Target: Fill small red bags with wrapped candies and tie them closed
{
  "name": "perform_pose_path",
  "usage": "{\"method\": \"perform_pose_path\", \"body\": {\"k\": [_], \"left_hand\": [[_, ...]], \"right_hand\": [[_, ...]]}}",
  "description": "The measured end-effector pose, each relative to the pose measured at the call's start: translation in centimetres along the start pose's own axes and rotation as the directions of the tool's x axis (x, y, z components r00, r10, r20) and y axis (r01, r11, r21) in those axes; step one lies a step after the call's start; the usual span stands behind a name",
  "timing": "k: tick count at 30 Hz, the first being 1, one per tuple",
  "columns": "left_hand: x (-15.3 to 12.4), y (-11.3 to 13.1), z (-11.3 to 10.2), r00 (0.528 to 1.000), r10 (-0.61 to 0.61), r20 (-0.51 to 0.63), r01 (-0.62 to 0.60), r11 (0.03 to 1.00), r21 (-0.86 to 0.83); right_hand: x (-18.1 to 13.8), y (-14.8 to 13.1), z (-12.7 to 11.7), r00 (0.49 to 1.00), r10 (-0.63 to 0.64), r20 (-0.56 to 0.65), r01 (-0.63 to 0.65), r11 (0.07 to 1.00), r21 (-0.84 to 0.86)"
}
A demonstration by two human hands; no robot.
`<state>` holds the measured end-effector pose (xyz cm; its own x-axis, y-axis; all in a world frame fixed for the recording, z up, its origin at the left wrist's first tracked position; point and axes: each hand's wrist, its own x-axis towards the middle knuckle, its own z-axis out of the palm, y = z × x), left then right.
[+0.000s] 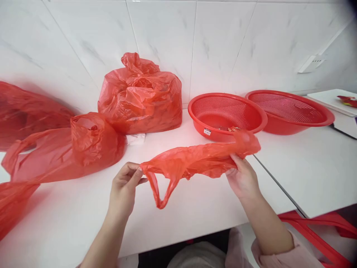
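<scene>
A thin red plastic bag (195,158) is stretched sideways between my hands above the white table. My left hand (125,186) pinches one end of it, beside a handle loop that dangles down. My right hand (242,176) grips the other end, its fingertips partly hidden by the plastic. The bag looks flat and crumpled. Behind it stands a red perforated basket (227,111) with a white label and a few small items inside that I cannot make out.
A second red basket (290,111) stands to the right, near a white board (331,98). Large filled red bags (142,100) rest against the tiled wall; another bag (97,145) lies at left. A red stool (315,230) is at lower right. A seam splits the tabletop (200,208).
</scene>
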<state>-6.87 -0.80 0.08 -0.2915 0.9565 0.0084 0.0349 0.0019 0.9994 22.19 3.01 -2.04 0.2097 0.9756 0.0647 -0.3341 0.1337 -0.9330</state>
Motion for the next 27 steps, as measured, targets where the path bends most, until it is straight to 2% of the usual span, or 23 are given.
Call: {"method": "perform_pose_path", "body": {"k": [3,5,7,8,9,11,13,14,15,18,21,25,27], "left_hand": [[0.0,-0.6,-1.5,0.997,-0.078,-0.005,0.078,0.996,0.045],[-0.6,-0.1,-1.4,0.998,-0.036,-0.042,0.041,0.990,0.136],[-1.7,1.1,-0.6,0.973,0.179,-0.145,-0.139,0.959,0.247],[-2.5,1.7,0.0,0.930,0.326,-0.171,-0.260,0.910,0.322],[-3.2,2.4,0.8,0.873,0.468,-0.139,-0.379,0.830,0.408],[-4.4,3.2,2.5,0.761,0.643,0.084,-0.571,0.603,0.557],[-4.8,3.1,4.0,0.696,0.653,0.300,-0.645,0.383,0.662],[-4.7,2.7,4.5,0.694,0.631,0.348,-0.637,0.312,0.705],[-4.4,2.2,4.9,0.711,0.605,0.357,-0.608,0.275,0.745],[-2.5,0.7,5.3,0.783,0.511,0.354,-0.528,0.248,0.812],[-0.4,-0.1,5.5,0.792,0.446,0.417,-0.550,0.225,0.804],[1.3,0.2,6.1,0.854,0.209,0.477,-0.520,0.297,0.801],[1.6,0.6,6.3,0.881,0.127,0.455,-0.470,0.339,0.815]], "right_hand": [[0.1,-0.5,-1.4,0.997,-0.014,0.076,0.020,0.997,-0.075],[-0.3,-0.6,-1.4,0.995,-0.005,0.096,0.016,0.992,-0.123],[-0.6,-0.5,-1.0,0.994,-0.013,0.107,0.030,0.986,-0.166],[-0.7,-0.4,-0.6,0.993,-0.019,0.116,0.039,0.984,-0.177],[-0.9,-0.4,-0.3,0.992,-0.023,0.121,0.045,0.983,-0.176],[-1.0,-0.4,0.4,0.991,-0.026,0.128,0.049,0.982,-0.181],[-1.1,-0.5,0.7,0.988,-0.043,0.151,0.073,0.977,-0.201],[-1.2,-0.7,0.8,0.983,-0.053,0.173,0.091,0.971,-0.220],[-1.3,-0.8,0.8,0.978,-0.061,0.198,0.109,0.963,-0.246],[-1.1,-1.1,0.1,0.957,-0.011,0.289,0.109,0.939,-0.325],[-0.2,-0.7,-0.9,0.931,0.114,0.347,0.020,0.933,-0.359],[1.5,-1.0,-2.1,0.895,0.234,0.381,-0.072,0.916,-0.394],[1.4,-2.5,-2.3,0.906,0.149,0.396,0.029,0.912,-0.409]]}}
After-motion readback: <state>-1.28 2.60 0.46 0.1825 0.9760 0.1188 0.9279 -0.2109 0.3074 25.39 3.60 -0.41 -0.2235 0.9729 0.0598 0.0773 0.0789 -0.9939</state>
